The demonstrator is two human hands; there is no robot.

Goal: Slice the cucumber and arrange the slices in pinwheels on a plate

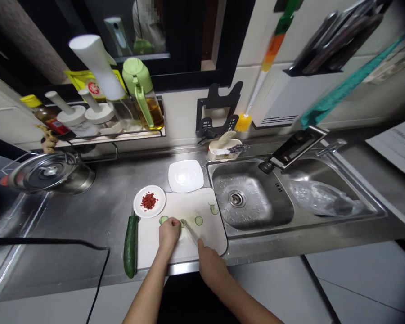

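My right hand (209, 261) is wrapped round the handle of a kitchen knife (192, 235), its blade pointing up and left over the white cutting board (155, 252). The blade's tip meets a cucumber slice (183, 223) near the board's middle. My left hand (169, 233) is closed, its fingertips pinching at the left edge of that slice. Another green slice (163, 219) lies just behind my left hand. A round slice (199, 220) rests right of the knife, and thin curved peel strips (213, 208) lie near the board's right edge.
A long cucumber (131, 247) lies along the board's left side. Behind the board are a plate of red dried berries (149, 201) and a white square plate (186, 176). The steel sink (256, 198) adjoins on the right. A lidded pot (54, 173) stands left; a black cable (101, 270) crosses the counter.
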